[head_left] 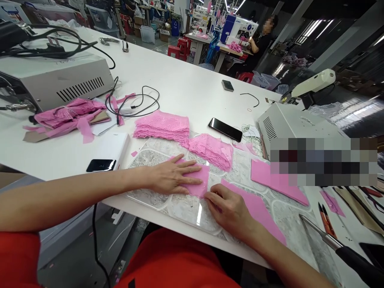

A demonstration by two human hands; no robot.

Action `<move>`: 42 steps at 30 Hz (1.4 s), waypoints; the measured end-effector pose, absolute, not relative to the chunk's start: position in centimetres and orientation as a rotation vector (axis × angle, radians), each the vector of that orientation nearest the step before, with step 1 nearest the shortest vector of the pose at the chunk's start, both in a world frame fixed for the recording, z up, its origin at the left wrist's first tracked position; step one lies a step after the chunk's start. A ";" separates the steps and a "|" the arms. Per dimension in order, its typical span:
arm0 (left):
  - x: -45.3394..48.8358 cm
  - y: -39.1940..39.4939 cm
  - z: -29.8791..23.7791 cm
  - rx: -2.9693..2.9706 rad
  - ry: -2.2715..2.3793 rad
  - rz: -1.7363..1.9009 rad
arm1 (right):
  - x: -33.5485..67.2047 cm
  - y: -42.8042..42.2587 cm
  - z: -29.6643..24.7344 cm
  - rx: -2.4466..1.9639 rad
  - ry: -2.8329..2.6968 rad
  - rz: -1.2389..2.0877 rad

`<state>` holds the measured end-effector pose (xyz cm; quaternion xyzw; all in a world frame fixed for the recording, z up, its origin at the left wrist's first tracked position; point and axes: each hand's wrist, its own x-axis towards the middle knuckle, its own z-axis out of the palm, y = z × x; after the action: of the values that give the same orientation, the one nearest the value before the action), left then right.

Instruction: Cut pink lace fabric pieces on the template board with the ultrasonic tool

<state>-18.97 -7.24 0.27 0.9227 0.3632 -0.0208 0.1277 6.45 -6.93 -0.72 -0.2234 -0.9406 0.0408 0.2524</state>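
Note:
My left hand [172, 176] lies flat, fingers spread, on a small pink fabric piece [199, 182] on a clear plastic mat [186, 210] near the table's front edge. My right hand [229, 208] is curled, fingertips pinching the lower right corner of the same piece. It rests partly on a stack of pink fabric pieces [261, 212]. Behind my hands are two stacks of pink lace [163, 126] [211, 150].
A black phone [225, 129] lies behind the lace, another phone [101, 165] on a white box to the left. Grey machines [57, 82] [288, 124] stand left and right, with cables. More pink pieces [277, 182] and a tool handle [327, 240] are at right. A person sits at a far sewing machine.

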 end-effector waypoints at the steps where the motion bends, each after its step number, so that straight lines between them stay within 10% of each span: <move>1: -19.0 -7.2 0.2 2.689 1.052 -0.053 | 6.4 -7.0 -0.8 -0.602 -2.557 0.098; 42: -9.9 -3.0 0.5 3.013 0.487 0.042 | 23.9 -13.4 -3.4 -1.314 -1.905 -0.017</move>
<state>-9.86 -2.97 0.52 0.9861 0.1594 0.0136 0.0443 23.94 -13.41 -3.44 -0.5199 -0.7536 -0.0068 0.4022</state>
